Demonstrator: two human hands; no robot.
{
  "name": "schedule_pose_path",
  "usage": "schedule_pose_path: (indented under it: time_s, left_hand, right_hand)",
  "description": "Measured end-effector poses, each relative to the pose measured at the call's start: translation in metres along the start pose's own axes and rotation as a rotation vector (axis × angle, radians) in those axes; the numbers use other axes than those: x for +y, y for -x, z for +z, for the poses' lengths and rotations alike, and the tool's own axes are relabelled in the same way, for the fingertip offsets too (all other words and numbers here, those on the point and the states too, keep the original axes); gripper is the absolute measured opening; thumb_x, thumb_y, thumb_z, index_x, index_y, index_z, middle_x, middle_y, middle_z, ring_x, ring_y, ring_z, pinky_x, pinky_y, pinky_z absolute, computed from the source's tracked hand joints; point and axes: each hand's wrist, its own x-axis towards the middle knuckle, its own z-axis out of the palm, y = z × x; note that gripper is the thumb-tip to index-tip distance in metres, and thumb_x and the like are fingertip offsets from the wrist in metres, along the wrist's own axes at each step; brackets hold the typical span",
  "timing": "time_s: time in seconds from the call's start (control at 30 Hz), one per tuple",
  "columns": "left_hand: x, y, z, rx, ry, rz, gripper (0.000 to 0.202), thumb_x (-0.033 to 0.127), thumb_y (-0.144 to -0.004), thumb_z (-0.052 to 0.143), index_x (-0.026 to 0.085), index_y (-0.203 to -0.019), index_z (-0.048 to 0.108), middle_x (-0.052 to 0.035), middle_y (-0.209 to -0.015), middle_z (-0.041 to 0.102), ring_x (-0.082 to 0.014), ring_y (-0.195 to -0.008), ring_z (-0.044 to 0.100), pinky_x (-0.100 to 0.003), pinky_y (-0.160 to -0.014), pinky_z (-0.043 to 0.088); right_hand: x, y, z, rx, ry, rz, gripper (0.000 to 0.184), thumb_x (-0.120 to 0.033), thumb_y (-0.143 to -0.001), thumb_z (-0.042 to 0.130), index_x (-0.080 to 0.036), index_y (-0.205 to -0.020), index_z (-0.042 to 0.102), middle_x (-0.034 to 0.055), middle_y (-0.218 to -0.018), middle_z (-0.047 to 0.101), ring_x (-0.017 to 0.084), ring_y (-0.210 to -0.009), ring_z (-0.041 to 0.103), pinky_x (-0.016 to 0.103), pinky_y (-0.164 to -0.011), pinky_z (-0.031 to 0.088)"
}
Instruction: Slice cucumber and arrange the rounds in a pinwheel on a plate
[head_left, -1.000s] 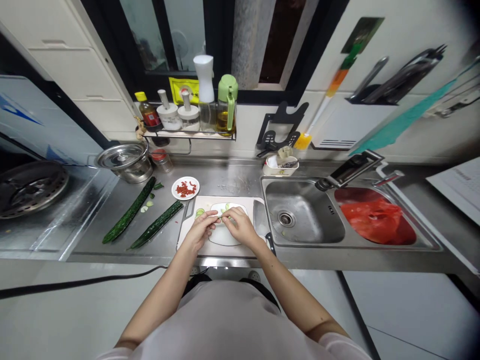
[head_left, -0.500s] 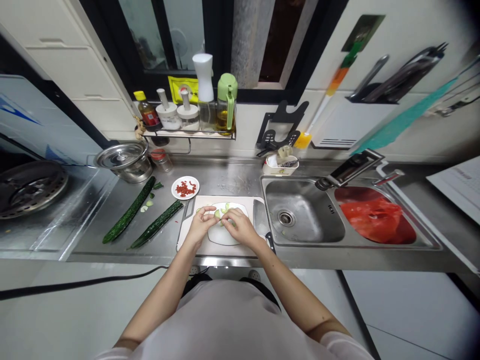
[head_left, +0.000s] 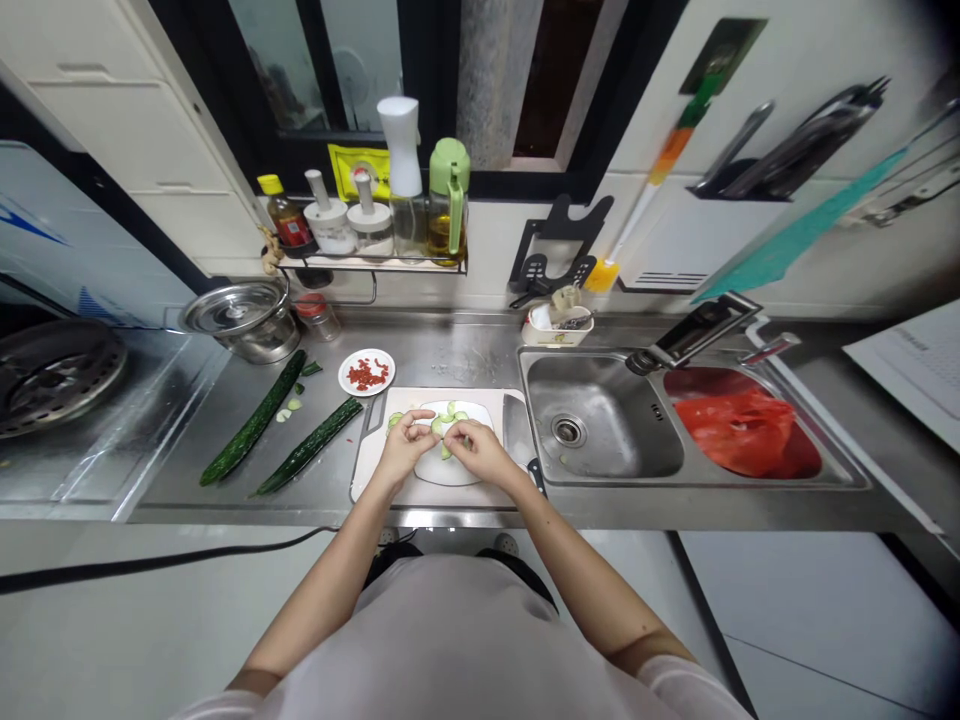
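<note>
My left hand and my right hand meet over a white plate that lies on a pale cutting board. Both hands pinch pale green cucumber slices above the plate, fingers curled. More slices lie on the plate's far side. A cleaver rests on the board's right side, beside my right hand. Two long dark cucumbers lie on the steel counter to the left. A small dish of red chopped chili stands behind the board.
A double sink is at the right; its right basin holds a red bag. A lidded steel pot and a stove burner are at the left. Condiment bottles fill a wall shelf.
Both hands lifted slightly toward the far part of the plate and now hold slices between the fingertips. The camera tilted down a little.
</note>
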Motion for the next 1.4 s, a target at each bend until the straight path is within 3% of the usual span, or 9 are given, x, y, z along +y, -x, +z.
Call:
schedule_pose_path:
  time_s: [0.23, 0.4, 0.63, 0.97, 1.17, 1.4]
  left_hand:
    - [-0.016, -0.006, -0.003, -0.043, -0.051, -0.036, 0.045, 0.027, -0.059, 0.077, 0.015, -0.1, 0.064, 0.0039, -0.066, 0.057, -0.0079, -0.06, 0.053, -0.021, -0.062, 0.04]
    - [-0.04, -0.012, -0.005, -0.091, -0.118, -0.065, 0.043, 0.027, -0.057, 0.076, 0.014, -0.096, 0.062, 0.006, -0.059, 0.054, -0.0072, -0.055, 0.05, -0.021, -0.06, 0.038]
    - [-0.069, -0.018, -0.011, -0.091, -0.503, -0.062, 0.031, 0.023, -0.064, 0.067, 0.018, -0.094, 0.062, 0.0082, -0.056, 0.052, -0.0089, -0.053, 0.048, -0.02, -0.057, 0.034]
    - [-0.06, -0.018, -0.005, -0.16, -1.09, 0.004, 0.027, 0.019, -0.073, 0.063, 0.024, -0.1, 0.063, -0.0014, -0.084, 0.068, -0.0205, -0.086, 0.061, -0.029, -0.079, 0.038]
    - [-0.058, -0.016, -0.003, -0.166, -1.163, 0.005, 0.029, 0.022, -0.075, 0.065, 0.023, -0.104, 0.065, -0.0055, -0.094, 0.068, -0.0238, -0.096, 0.059, -0.033, -0.085, 0.037]
    - [-0.059, -0.013, -0.006, -0.161, -1.225, 0.039, 0.023, 0.026, -0.081, 0.061, 0.022, -0.103, 0.067, -0.0074, -0.099, 0.067, -0.0245, -0.101, 0.057, -0.035, -0.09, 0.035]
  right_hand:
    - [0.017, 0.005, 0.004, -0.071, -0.055, 0.101, 0.011, -0.019, -0.081, 0.055, -0.018, -0.076, 0.065, -0.0016, -0.071, 0.065, 0.011, -0.067, 0.054, 0.022, -0.066, 0.04]
    - [0.038, 0.013, 0.012, -0.133, 0.031, 0.18, 0.012, -0.02, -0.081, 0.056, -0.017, -0.075, 0.066, -0.0013, -0.069, 0.064, 0.011, -0.063, 0.053, 0.02, -0.06, 0.037]
    - [0.047, 0.02, 0.021, -0.239, 0.22, 0.255, 0.016, -0.011, -0.079, 0.053, -0.017, -0.078, 0.067, 0.0002, -0.073, 0.066, 0.012, -0.068, 0.056, 0.02, -0.061, 0.035]
    - [0.042, 0.023, 0.036, -0.303, 0.63, 0.233, 0.019, -0.019, -0.09, 0.048, -0.016, -0.087, 0.067, 0.0091, -0.088, 0.068, 0.02, -0.085, 0.061, 0.029, -0.075, 0.036]
    - [0.043, 0.033, 0.04, -0.263, 0.66, 0.203, 0.02, -0.022, -0.093, 0.047, -0.017, -0.103, 0.063, 0.009, -0.096, 0.066, 0.021, -0.094, 0.058, 0.032, -0.083, 0.035]
    - [0.041, 0.046, 0.04, -0.248, 0.684, 0.168, 0.021, -0.024, -0.094, 0.047, -0.018, -0.104, 0.065, 0.0082, -0.093, 0.063, 0.021, -0.091, 0.055, 0.032, -0.082, 0.034]
